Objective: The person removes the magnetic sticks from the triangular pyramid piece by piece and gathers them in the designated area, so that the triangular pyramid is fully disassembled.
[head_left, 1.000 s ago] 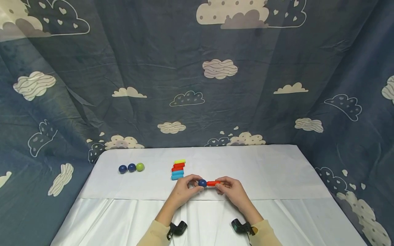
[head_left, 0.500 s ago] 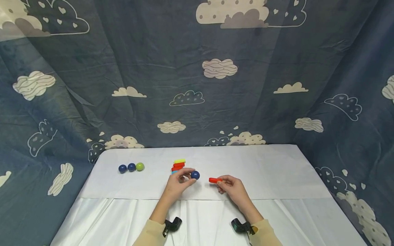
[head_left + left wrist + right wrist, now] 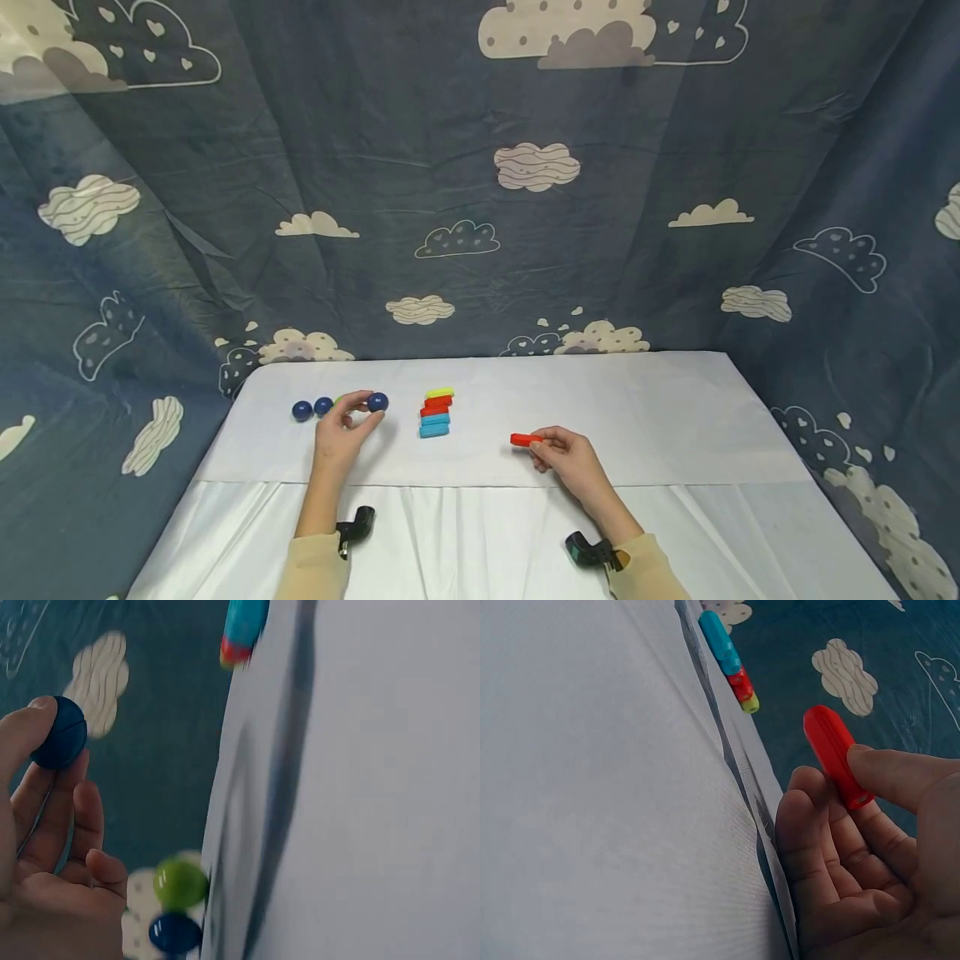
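Observation:
Between thumb and fingers of my left hand (image 3: 339, 437) is a dark blue ball (image 3: 378, 402), raised over the left half of the table; the left wrist view shows a thin line across this ball (image 3: 64, 735). My right hand (image 3: 570, 462) pinches a short red rod (image 3: 525, 439) near the table's middle. In the right wrist view the red rod (image 3: 836, 757) has grooved sides and lies between thumb and fingertips. Behind my left hand a green ball (image 3: 180, 883) is mostly hidden in the head view. Beside it are two blue balls (image 3: 302, 411) in a row.
A column of short rods (image 3: 435, 412), yellow, red and light blue, lies on the white-covered table (image 3: 637, 417) between my hands. A dark cloud-patterned cloth (image 3: 375, 167) hangs behind and at both sides. Each wrist wears a black camera (image 3: 357, 527).
The blue ball and red rod were end to end a second ago. My left hand has since drawn the ball away leftward, past the rod column. My right hand stays nearly in place.

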{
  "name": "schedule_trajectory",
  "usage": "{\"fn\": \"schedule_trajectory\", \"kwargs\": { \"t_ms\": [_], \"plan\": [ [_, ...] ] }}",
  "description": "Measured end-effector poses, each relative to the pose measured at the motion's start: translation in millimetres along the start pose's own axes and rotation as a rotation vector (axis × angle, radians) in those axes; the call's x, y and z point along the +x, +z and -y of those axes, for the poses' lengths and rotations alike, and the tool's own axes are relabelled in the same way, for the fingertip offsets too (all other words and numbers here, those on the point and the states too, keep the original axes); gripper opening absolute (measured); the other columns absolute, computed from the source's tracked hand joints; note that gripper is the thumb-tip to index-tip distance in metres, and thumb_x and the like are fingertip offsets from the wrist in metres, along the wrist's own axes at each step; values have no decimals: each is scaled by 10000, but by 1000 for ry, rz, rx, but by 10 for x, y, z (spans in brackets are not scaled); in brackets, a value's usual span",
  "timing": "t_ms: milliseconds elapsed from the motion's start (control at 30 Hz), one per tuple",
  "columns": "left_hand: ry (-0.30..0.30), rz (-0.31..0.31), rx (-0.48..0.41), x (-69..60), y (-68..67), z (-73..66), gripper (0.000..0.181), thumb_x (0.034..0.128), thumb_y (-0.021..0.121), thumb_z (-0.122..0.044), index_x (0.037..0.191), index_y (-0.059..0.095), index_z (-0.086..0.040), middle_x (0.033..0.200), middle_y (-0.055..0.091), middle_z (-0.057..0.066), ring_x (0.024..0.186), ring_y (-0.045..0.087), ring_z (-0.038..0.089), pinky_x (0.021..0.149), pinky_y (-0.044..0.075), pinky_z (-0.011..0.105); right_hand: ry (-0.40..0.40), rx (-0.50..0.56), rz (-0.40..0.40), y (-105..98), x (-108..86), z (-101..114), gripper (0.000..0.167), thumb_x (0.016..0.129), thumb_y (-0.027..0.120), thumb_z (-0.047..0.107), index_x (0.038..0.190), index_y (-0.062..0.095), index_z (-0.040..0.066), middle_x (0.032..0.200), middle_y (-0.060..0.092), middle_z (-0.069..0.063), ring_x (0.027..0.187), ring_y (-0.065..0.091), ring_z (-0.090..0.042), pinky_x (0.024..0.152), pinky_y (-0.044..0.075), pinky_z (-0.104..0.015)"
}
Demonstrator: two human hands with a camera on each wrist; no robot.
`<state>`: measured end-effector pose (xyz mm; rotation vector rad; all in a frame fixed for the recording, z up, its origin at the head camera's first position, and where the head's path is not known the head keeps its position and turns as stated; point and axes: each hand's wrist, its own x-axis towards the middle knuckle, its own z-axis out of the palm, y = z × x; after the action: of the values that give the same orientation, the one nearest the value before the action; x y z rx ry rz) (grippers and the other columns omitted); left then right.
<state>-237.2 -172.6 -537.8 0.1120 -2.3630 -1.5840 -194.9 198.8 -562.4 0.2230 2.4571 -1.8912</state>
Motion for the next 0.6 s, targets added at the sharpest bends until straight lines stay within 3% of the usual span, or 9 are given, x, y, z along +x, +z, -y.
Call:
{"fn": "schedule_trajectory", "kwargs": {
  "t_ms": [233,400,600],
  "plan": [
    [-15,-164,-7,56,-266,199,350,898,858,-160,1226,756,-95,1104,732,155,985,604,231,765,384,142,4,-18,-9,5,6,-1,210,969,770,133,1149,743,30,878,744,-77,739,673,-173,668,561,-220],
    [-97,-246,0,32,-314,292,355,921,841,-198,1245,747,-87,1107,716,141,915,553,63,769,385,141,7,-17,-2,12,2,-5,212,968,773,137,1149,744,32,871,743,-80,740,668,-180,677,566,-219],
    [-155,-329,47,19,-314,327,388,913,833,-190,1257,733,-41,1150,738,174,885,539,-9,744,389,89,3,-27,-8,14,-2,-1,209,969,772,138,1145,742,29,868,738,-77,737,667,-176,674,559,-216]
  ]
}}
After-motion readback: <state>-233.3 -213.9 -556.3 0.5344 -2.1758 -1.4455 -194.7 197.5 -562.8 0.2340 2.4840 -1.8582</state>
